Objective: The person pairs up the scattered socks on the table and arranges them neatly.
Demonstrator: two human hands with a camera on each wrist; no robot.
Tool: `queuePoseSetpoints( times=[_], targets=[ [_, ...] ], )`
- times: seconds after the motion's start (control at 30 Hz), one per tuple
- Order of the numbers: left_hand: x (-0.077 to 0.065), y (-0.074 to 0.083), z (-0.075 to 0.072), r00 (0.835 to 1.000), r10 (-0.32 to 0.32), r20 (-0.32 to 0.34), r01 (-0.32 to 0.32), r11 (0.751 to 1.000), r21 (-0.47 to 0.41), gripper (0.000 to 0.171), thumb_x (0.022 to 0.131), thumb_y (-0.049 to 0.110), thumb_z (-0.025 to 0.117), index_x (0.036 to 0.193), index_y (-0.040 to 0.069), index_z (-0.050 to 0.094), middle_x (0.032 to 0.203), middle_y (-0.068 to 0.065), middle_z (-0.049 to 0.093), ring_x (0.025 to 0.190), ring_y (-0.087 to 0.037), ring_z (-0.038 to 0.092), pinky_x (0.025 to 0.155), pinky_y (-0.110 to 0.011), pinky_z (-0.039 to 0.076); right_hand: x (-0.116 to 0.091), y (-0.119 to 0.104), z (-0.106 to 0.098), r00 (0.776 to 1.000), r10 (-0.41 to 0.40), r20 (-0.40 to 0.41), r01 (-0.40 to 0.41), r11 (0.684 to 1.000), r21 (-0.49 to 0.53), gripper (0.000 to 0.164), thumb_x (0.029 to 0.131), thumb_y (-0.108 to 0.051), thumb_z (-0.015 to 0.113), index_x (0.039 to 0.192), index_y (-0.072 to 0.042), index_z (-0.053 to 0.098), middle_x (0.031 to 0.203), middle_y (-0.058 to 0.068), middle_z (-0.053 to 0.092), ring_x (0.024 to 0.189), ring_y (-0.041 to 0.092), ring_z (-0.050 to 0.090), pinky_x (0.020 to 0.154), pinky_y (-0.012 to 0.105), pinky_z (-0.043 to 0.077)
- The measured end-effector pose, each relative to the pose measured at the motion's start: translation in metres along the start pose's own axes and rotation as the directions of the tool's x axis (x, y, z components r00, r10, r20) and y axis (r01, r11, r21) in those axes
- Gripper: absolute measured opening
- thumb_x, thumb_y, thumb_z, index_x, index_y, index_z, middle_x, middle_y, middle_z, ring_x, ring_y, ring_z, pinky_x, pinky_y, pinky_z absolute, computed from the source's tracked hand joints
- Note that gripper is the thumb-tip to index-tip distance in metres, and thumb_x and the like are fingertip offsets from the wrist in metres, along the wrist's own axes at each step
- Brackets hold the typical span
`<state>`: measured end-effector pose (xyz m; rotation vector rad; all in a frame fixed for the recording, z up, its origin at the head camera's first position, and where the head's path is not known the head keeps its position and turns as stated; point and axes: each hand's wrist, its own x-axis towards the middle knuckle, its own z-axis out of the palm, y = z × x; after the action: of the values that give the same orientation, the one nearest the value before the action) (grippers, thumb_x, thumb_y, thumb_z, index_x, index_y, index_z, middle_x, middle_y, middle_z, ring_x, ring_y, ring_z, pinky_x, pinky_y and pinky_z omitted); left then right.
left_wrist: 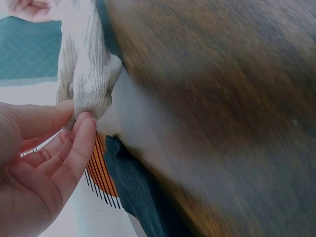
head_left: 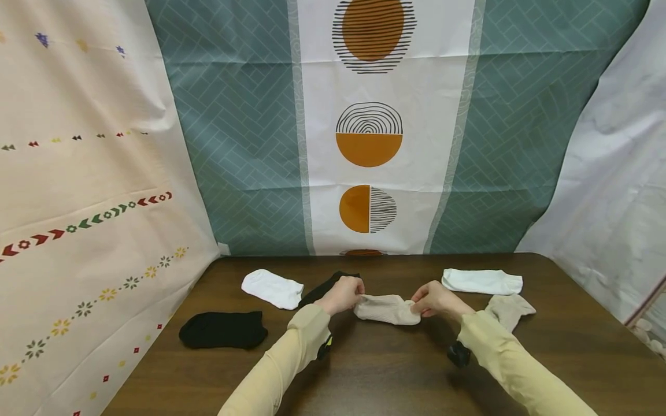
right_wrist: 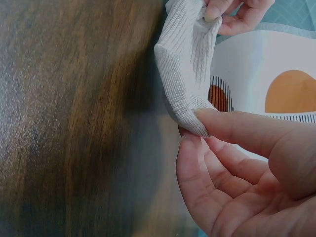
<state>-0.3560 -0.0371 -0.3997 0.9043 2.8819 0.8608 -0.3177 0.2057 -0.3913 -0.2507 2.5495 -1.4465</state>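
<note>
A beige ribbed sock (head_left: 387,309) is stretched sideways between both hands, close over the middle of the table. My left hand (head_left: 342,294) pinches its left end between thumb and fingers, which the left wrist view shows near a fold of the knit (left_wrist: 91,84). At the other end, my right hand (head_left: 439,299) pinches the sock with thumb and fingertips; in the right wrist view the ribbed fabric (right_wrist: 182,74) bends down to that grip. Behind the left hand lies a black sock (head_left: 328,286), partly hidden by it.
On the brown wooden table (head_left: 364,375), a white sock (head_left: 273,289) and a black sock (head_left: 224,330) lie at the left. To the right are another white sock (head_left: 481,281) and a crumpled beige sock (head_left: 507,311), partly behind the right sleeve. A patterned curtain (head_left: 250,144) hangs behind.
</note>
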Motion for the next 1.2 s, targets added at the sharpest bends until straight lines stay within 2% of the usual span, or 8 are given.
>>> queuePoseSetpoints(
  times=[0.43,0.67,0.9,1.2],
  targets=[
    [-0.001,-0.004,0.010,0.999,0.006,-0.048,-0.006,1.000,0.015,0.005,0.082,-0.003,0.060,0.082,0.002,0.059,0.064,0.001,0.049,0.047,-0.006,0.047,0.045,-0.020,0.039,0.000,0.004,0.001,0.999,0.033,-0.026,-0.033,0.999,-0.020,0.016,0.071,0.008,0.067,0.084,0.013,0.059,0.067,0.006,0.056,0.056,0.014,0.054,0.056,0.030,0.049],
    [0.000,-0.005,0.014,0.998,0.040,-0.058,-0.036,0.997,0.063,0.005,0.081,-0.002,0.062,0.083,0.002,0.060,0.072,-0.003,0.051,0.059,-0.010,0.047,0.053,-0.022,0.040,0.001,0.007,0.002,0.998,0.049,-0.046,-0.051,0.998,-0.036,0.014,0.071,0.008,0.067,0.083,0.011,0.060,0.064,0.005,0.054,0.055,0.014,0.053,0.053,0.028,0.048],
    [-0.001,-0.006,0.014,0.998,0.042,-0.047,-0.036,0.991,0.132,0.005,0.080,0.003,0.065,0.081,0.005,0.061,0.075,-0.002,0.053,0.067,-0.011,0.048,0.060,-0.024,0.041,0.004,0.009,0.003,0.995,0.074,-0.067,-0.079,0.994,-0.074,0.014,0.071,0.005,0.068,0.083,0.008,0.062,0.061,0.004,0.053,0.054,0.013,0.051,0.050,0.027,0.047],
    [0.000,-0.005,0.010,0.998,0.033,-0.045,-0.025,0.988,0.153,0.004,0.078,0.006,0.066,0.080,0.006,0.062,0.070,0.002,0.052,0.064,-0.010,0.048,0.058,-0.024,0.040,0.005,0.011,0.003,0.993,0.092,-0.075,-0.098,0.992,-0.082,0.015,0.071,0.003,0.068,0.083,0.007,0.062,0.061,0.004,0.053,0.055,0.012,0.052,0.051,0.028,0.047]
  ],
)
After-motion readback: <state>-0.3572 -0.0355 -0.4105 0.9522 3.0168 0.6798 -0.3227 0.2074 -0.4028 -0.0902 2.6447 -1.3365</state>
